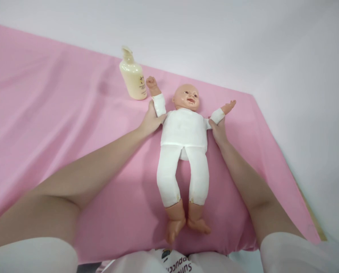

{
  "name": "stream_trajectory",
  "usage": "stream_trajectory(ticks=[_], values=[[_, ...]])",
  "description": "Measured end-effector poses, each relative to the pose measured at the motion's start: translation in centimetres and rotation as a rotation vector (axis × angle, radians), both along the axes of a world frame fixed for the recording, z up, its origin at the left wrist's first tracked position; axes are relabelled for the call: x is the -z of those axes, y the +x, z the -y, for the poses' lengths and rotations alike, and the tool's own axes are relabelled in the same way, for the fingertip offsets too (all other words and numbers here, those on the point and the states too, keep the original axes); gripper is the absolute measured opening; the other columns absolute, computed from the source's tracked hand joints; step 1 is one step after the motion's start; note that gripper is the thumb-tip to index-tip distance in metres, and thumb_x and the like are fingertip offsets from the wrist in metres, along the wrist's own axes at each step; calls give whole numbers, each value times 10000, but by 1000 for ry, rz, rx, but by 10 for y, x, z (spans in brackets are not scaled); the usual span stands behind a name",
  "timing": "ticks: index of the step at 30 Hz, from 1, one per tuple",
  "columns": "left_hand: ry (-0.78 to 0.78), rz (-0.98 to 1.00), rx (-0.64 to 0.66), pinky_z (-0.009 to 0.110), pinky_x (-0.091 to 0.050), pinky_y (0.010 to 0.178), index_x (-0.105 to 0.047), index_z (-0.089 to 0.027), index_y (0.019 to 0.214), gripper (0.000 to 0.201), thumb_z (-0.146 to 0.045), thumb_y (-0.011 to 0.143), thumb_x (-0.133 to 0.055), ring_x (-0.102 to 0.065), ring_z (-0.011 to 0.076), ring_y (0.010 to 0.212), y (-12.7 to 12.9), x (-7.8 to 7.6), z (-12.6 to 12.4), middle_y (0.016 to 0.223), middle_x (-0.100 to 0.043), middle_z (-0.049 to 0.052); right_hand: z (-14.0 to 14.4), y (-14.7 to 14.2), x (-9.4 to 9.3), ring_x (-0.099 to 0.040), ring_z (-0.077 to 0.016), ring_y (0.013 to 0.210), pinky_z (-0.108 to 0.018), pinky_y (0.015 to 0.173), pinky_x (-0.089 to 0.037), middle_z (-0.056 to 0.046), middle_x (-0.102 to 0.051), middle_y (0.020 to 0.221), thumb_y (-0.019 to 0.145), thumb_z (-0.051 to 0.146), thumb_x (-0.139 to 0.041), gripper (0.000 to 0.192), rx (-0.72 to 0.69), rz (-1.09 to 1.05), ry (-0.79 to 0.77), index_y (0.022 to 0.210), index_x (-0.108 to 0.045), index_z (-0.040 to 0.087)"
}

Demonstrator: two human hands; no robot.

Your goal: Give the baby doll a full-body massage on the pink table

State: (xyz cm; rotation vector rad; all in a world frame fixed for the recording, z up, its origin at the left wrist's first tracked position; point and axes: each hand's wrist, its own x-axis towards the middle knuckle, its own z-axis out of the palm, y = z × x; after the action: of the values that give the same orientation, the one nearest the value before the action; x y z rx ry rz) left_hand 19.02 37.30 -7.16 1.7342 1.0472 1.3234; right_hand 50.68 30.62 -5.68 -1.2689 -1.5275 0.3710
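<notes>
Gripping a baby doll (183,129) by its sleeved arms, left hand (152,116) and right hand (219,132) close lightly, fingers partly hidden. Lying face-up on pink cloth (115,170), it looks light, perhaps soft-bodied, safest held around the torso.

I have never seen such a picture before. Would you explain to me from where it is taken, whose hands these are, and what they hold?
There is no machine here. The single picture comes from a camera worn on a person's head, looking forward and down, so the bare arms you see are the wearer's own. On a pink cloth lies a baby doll, face up, its feet toward the wearer. The left hand and the right hand each hold one of its arms. Beyond the left hand stands a pale yellow pump bottle, which neither hand touches.
</notes>
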Motion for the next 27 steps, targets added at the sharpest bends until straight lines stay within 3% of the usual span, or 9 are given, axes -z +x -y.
stream_trajectory(ticks=[2,5,8,12,17,23,27], values=[[37,1,19,473,-504,1059,-455,-238,1364,668,-441,796,-742,-612,294,1199,3,-8,7,1252,-641,118,3,-6,-6,-297,-289,1548,-553,1180,-421,-57,-220,1695,866,509,-648,805,-5,-47,-12,1554,-261,348],[129,-56,53,480,-469,1097,-562,-224,1316,487,-377,861,-645,-598,296,1209,8,-18,15,1244,-664,109,4,-9,-5,-495,-294,1409,-581,1146,-442,-87,-544,1491,863,453,-619,600,-51,-94,-74,1426,-480,298],[240,-226,121,480,-455,1098,-666,-224,1254,405,-238,877,-520,-600,282,1169,9,-22,19,1195,-675,97,3,-7,1,-624,-281,1231,-554,1131,-457,-77,-701,1266,816,331,-583,416,-107,-49,-87,1218,-659,254],[346,-395,130,438,-463,1073,-677,-235,1291,545,-92,817,-450,-585,250,1147,7,-21,19,1191,-657,85,4,-5,3,-641,-254,1187,-496,1115,-470,-48,-729,1204,750,198,-522,440,-156,31,-26,1135,-720,276],[379,-462,127,421,-459,1076,-645,-222,1349,636,-21,788,-425,-574,235,1165,5,-21,20,1222,-643,91,5,-6,2,-646,-243,1168,-462,1096,-490,-42,-733,1192,727,164,-504,474,-140,32,-12,1128,-728,278],[341,-376,120,445,-462,1097,-614,-205,1358,587,-53,814,-455,-594,246,1195,5,-25,24,1257,-659,91,5,-10,1,-628,-260,1215,-505,1134,-465,-53,-718,1255,798,268,-587,396,-108,-50,-96,1183,-681,267],[258,-270,43,467,-454,1120,-582,-192,1344,482,-150,868,-521,-592,263,1239,8,-29,28,1343,-644,95,5,-10,-2,-632,-294,1233,-541,1133,-481,-94,-707,1277,786,396,-706,506,-46,-204,-157,1254,-615,226]])
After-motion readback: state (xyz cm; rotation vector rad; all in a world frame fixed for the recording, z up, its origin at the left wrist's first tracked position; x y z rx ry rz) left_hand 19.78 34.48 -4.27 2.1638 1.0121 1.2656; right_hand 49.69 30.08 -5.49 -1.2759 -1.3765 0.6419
